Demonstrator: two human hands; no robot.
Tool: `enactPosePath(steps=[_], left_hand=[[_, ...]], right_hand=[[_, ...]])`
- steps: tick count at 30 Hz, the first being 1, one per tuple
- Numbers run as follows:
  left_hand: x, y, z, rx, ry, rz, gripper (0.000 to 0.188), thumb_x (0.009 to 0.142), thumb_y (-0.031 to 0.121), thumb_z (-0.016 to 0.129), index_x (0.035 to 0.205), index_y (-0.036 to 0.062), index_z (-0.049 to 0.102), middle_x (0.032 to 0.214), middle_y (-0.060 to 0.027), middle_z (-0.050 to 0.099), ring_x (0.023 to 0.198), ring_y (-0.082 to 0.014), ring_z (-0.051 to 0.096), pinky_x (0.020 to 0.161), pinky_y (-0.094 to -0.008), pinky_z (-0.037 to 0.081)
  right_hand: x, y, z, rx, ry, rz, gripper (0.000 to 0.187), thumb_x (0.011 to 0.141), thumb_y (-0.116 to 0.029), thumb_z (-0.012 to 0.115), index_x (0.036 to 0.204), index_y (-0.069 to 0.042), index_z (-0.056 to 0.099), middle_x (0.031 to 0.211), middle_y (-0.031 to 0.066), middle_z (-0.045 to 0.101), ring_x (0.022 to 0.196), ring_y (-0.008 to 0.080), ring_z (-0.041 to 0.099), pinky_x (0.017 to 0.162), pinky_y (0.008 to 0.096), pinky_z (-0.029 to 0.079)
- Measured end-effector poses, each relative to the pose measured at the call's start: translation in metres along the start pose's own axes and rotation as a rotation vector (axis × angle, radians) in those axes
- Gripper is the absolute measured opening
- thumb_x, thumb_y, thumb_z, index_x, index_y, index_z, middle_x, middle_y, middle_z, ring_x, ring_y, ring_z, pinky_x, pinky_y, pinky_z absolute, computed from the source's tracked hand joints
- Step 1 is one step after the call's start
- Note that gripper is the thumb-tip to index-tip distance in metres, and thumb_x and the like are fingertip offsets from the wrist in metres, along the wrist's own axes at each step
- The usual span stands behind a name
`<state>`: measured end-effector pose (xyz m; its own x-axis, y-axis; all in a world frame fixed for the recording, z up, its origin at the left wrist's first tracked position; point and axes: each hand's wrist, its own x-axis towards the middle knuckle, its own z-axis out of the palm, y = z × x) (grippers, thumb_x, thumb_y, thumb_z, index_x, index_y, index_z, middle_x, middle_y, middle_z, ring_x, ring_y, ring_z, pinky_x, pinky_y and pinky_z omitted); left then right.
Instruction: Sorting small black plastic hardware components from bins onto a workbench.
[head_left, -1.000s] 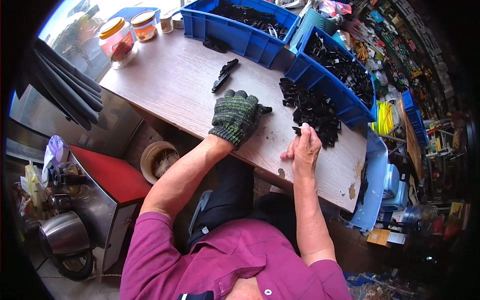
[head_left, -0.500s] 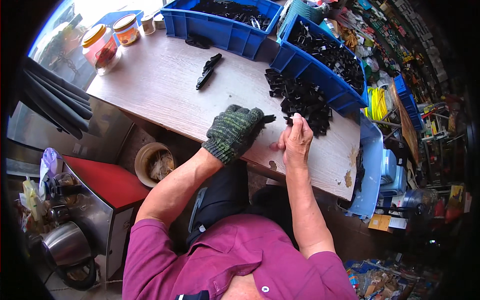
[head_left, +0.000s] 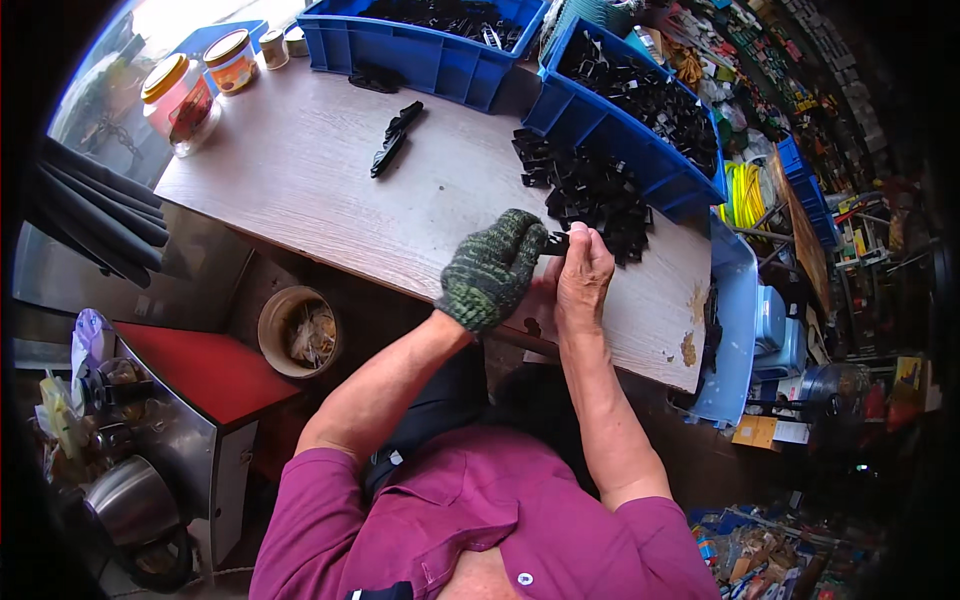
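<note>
Black plastic clip [head_left: 556, 243] sits pinched between my gloved left hand [head_left: 492, 270] and bare right hand [head_left: 583, 275], fingers closed on it, long axis crosswise, above the surface [head_left: 320, 190] beside the clip pile [head_left: 590, 195].

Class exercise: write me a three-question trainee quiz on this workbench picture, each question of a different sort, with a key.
1. True or false: the left hand wears a knitted green glove.
2. Which lies nearest the hands? A) pile of black parts B) glass jar C) round bin
3. Fill in: the right hand and the left pinch a small black ____ between them, above the wooden table.

Key: 1 true; 2 A; 3 part.
</note>
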<state>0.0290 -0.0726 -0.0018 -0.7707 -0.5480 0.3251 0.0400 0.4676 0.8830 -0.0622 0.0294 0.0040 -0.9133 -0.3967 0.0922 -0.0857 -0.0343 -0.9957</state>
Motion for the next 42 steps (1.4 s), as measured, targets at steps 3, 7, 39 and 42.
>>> enactPosePath(steps=[3,7,39,42], left_hand=[[-0.007,0.001,0.023,0.109,0.181,0.250,0.023,0.095,0.014,0.057,0.114,0.0011,0.060,0.105,-0.0197,0.064,0.091,-0.0385,0.063,0.074,-0.0448,0.051],[-0.010,0.005,0.037,0.305,0.066,0.269,0.042,0.085,0.007,0.061,0.124,-0.0044,0.050,0.126,-0.0237,0.051,0.100,-0.0403,0.060,0.078,-0.0466,0.052],[0.072,-0.029,0.018,-0.237,0.043,-0.056,0.034,0.087,0.019,0.071,0.117,0.0041,0.065,0.105,-0.0120,0.072,0.099,-0.0253,0.068,0.086,-0.0350,0.052],[0.065,-0.014,0.011,-0.477,-0.070,-0.188,0.032,0.091,0.022,0.069,0.116,0.0022,0.064,0.094,-0.0058,0.070,0.081,-0.0145,0.065,0.069,-0.0281,0.051]], right_hand=[[0.004,0.004,-0.009,-0.168,0.022,-0.154,0.029,0.099,-0.022,0.051,0.074,-0.008,0.051,0.062,-0.0058,0.038,0.055,0.0060,0.038,0.049,0.0256,0.032],[-0.001,0.002,-0.007,-0.091,0.077,-0.174,0.033,0.095,-0.016,0.056,0.065,-0.007,0.045,0.060,-0.0074,0.038,0.057,0.0044,0.035,0.049,0.0262,0.031],[0.028,-0.022,-0.123,0.221,0.484,0.324,0.032,0.089,-0.033,0.065,0.101,-0.004,0.057,0.046,0.0011,0.033,0.039,0.0173,0.046,0.051,0.0527,0.059],[0.012,-0.022,-0.087,0.203,0.210,0.327,0.037,0.089,-0.033,0.066,0.106,-0.001,0.060,0.045,-0.0011,0.035,0.037,0.0132,0.043,0.048,0.0448,0.058]])
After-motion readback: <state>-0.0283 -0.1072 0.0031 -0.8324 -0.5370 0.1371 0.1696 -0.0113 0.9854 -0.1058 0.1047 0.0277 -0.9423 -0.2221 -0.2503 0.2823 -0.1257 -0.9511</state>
